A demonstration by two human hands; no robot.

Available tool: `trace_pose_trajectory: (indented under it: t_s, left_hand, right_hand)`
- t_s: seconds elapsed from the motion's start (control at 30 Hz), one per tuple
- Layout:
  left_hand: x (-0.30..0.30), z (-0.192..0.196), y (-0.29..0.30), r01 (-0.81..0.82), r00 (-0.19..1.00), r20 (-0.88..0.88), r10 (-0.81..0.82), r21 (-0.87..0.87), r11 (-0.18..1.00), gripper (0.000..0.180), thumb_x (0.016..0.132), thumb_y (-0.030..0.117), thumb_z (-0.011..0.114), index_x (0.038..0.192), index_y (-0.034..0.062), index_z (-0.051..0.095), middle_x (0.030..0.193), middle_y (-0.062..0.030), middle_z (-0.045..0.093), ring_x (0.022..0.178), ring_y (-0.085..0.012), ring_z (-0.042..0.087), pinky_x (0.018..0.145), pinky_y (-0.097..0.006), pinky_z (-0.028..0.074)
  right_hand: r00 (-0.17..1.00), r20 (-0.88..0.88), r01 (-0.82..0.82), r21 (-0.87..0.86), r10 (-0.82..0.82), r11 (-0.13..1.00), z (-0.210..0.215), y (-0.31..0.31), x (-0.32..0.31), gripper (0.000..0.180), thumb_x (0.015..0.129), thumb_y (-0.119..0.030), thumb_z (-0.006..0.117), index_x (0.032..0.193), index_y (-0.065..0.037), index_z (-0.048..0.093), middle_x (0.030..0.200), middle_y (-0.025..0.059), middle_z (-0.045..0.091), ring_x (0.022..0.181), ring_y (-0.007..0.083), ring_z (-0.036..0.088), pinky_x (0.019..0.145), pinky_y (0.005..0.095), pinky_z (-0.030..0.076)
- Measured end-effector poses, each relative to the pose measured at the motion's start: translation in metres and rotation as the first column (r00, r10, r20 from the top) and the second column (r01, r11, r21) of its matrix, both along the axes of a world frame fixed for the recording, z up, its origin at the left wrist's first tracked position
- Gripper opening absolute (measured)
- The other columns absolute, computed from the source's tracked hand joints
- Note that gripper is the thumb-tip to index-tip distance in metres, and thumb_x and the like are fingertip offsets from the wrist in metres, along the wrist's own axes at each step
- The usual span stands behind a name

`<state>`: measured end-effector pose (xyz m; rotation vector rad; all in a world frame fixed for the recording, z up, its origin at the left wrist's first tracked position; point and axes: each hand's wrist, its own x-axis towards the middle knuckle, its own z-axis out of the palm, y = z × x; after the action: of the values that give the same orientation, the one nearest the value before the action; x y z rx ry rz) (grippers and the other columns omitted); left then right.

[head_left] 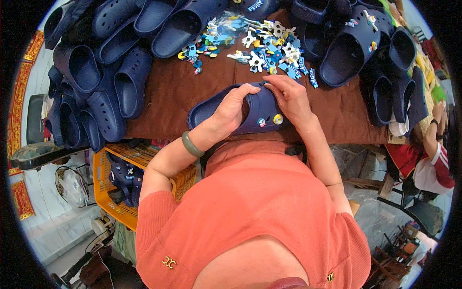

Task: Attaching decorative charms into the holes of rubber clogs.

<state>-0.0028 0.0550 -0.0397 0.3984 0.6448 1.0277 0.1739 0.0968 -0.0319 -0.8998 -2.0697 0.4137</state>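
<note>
A navy blue clog (204,110) lies sideways at the table's near edge, its heel end to the left. My left hand (230,110) grips it at the foot opening, the thumb on the rim and the other fingers partly hidden inside. At the far side of the toe part, my right hand (290,98) pinches thumb and fingers together against the clog; whatever is between them is too small to make out. A yellow round charm (278,119) and a small pink-and-white charm (262,122) sit on the clog's near side.
Loose colourful charms (284,45) are heaped on the brown cloth (166,94) beyond my hands. Navy clogs crowd the left (106,103) and right (349,53) sides. An orange crate (102,178) with clogs stands below left. Another person's arm (429,137) is at far right.
</note>
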Motion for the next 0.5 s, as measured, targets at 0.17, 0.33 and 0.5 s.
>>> trace_pose_trajectory:
  t_s: [0.17, 0.33, 0.5]
  left_hand:
    - [0.0, -0.012, 0.002, -0.047, 0.998, -0.028, 0.047, 0.012, 0.999, 0.027, 0.087, 0.016, 0.056, 0.106, -0.0016, 0.062, 0.101, -0.0108, 0.068, 0.092, -0.02, 0.066, 0.089, -0.034, 0.05]
    - [0.0, -0.014, 0.003, -0.029, 1.0, -0.011, 0.029, -0.009, 1.0, 0.025, 0.087, 0.016, 0.056, 0.104, -0.0003, 0.063, 0.1, -0.0097, 0.068, 0.09, -0.019, 0.065, 0.087, -0.033, 0.05]
    - [-0.002, -0.008, 0.0, -0.009, 1.0, 0.026, 0.009, 0.016, 1.0, 0.023, 0.087, 0.017, 0.056, 0.102, 0.001, 0.063, 0.1, -0.0082, 0.067, 0.089, -0.0174, 0.065, 0.086, -0.032, 0.05]
  right_hand:
    - [0.998, 0.055, -0.035, 0.002, 0.035, 0.999, 0.01, -0.007, -0.001, 0.023, 0.082, -0.008, 0.067, 0.105, -0.004, 0.065, 0.098, 0.013, 0.067, 0.091, 0.028, 0.065, 0.077, 0.0362, 0.052]
    - [0.975, 0.22, -0.035, 0.219, -0.014, 0.975, 0.011, -0.019, 0.003, 0.029, 0.084, -0.012, 0.064, 0.112, -0.003, 0.061, 0.104, 0.012, 0.067, 0.098, 0.0269, 0.063, 0.091, 0.0409, 0.045]
    - [0.943, 0.323, -0.008, 0.256, -0.078, 0.967, 0.017, -0.024, -0.001, 0.028, 0.086, -0.013, 0.061, 0.112, -0.003, 0.06, 0.105, 0.0122, 0.066, 0.101, 0.0247, 0.062, 0.097, 0.0449, 0.038]
